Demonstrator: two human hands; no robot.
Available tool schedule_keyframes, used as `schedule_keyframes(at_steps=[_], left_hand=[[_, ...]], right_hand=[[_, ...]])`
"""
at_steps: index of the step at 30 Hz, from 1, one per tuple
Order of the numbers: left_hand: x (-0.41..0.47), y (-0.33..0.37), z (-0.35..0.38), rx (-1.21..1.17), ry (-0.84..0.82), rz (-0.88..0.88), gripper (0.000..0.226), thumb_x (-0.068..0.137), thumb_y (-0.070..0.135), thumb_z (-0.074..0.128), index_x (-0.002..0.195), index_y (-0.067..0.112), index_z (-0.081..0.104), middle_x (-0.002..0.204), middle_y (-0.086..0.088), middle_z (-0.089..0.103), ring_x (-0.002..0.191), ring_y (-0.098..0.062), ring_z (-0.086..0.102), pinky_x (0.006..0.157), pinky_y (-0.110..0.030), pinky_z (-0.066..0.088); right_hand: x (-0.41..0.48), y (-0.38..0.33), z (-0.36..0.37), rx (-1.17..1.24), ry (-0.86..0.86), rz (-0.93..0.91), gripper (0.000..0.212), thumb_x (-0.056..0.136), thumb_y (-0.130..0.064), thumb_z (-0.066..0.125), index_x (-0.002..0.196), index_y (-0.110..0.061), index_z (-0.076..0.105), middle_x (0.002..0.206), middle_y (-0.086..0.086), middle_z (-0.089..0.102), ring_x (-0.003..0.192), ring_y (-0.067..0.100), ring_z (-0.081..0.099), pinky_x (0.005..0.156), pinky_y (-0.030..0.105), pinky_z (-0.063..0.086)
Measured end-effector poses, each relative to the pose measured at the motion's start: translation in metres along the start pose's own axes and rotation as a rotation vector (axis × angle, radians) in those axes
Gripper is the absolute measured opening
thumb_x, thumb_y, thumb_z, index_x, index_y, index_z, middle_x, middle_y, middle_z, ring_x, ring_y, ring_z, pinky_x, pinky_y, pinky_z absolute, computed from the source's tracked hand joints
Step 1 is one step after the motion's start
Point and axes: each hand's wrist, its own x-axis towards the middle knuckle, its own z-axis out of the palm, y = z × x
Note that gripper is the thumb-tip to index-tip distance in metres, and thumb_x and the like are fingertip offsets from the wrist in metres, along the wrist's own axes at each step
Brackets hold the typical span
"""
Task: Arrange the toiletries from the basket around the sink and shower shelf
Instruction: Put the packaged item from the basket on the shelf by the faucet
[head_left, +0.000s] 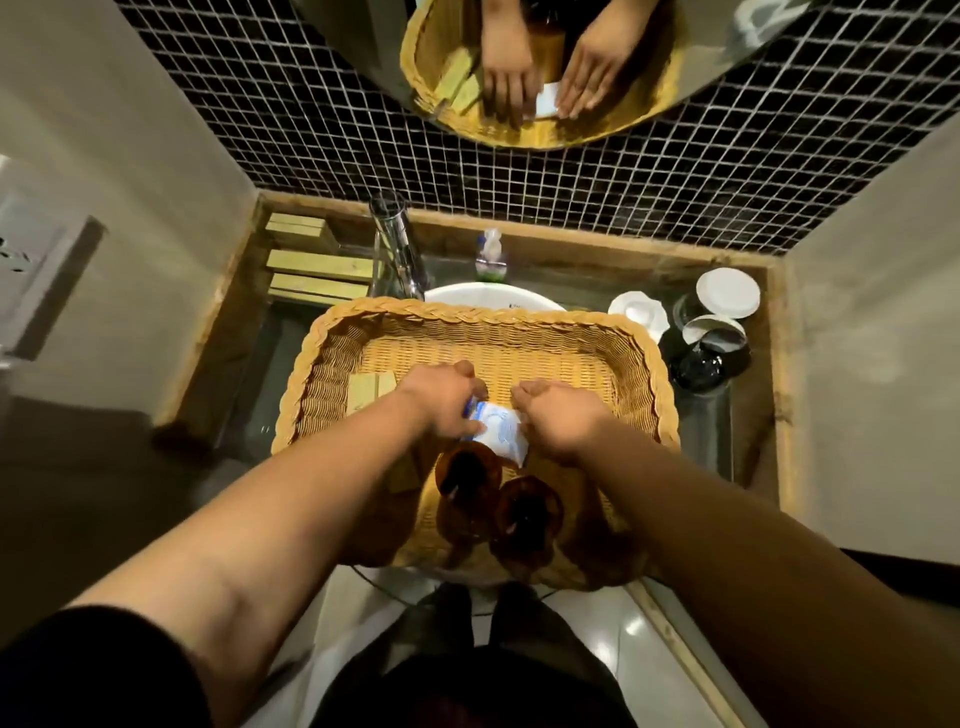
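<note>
Glass framed in wood makes up the counter (260, 358), set in a narrow alcove with plain pale side walls and a black mosaic tile wall (623, 182) at the back. A wicker basket (467, 312) sits across the white sink (488, 295). Inside the basket, near its middle, the left hand (447, 400) pinches one edge of a white-and-blue packet (501, 434). The right hand (561, 415) touches the opposite edge with fingers bent down; whether it grips cannot be told. Two amber bottles (470, 480) stand in the basket's near end and small green boxes (366, 392) lie at its left side. Beyond the basket's left corner lie more green boxes (317, 265); right of the basket stand lidded cups (727, 293). Above the basket a round mirror (727, 52) reflects both hands. Below its near edge shows glossy pale floor (639, 639).
</note>
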Motion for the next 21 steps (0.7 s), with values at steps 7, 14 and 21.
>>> schedule_keyframes(at_steps=[7,14,21], left_hand=[[0.008,0.0,0.023,-0.023,0.081,-0.016,0.073,0.081,0.079,0.05,0.142,0.039,0.044,0.133,-0.001,0.045,0.116,-0.026,0.055,0.083,-0.043,0.054],[0.017,0.004,0.031,-0.223,0.144,-0.109,0.052,0.079,0.07,0.063,0.108,0.028,0.061,0.118,0.002,0.048,0.1,-0.021,0.057,0.068,-0.034,0.046],[0.033,0.015,0.033,-0.317,0.2,-0.054,0.021,0.09,0.049,0.062,0.095,0.029,0.059,0.107,0.006,0.049,0.091,-0.016,0.054,0.065,-0.03,0.043]], right_hand=[[0.005,0.006,0.028,0.047,-0.004,0.055,0.036,0.096,-0.041,0.05,0.126,-0.021,0.051,0.114,0.007,0.064,0.102,0.03,0.059,0.071,0.036,0.047],[0.005,0.01,0.048,0.221,0.089,0.162,0.041,0.09,-0.048,0.061,0.119,-0.019,0.056,0.112,0.01,0.067,0.103,0.033,0.061,0.07,0.034,0.04],[0.007,0.012,0.06,0.315,0.156,0.232,0.054,0.088,-0.05,0.063,0.13,-0.02,0.047,0.112,0.01,0.067,0.101,0.033,0.062,0.067,0.033,0.039]])
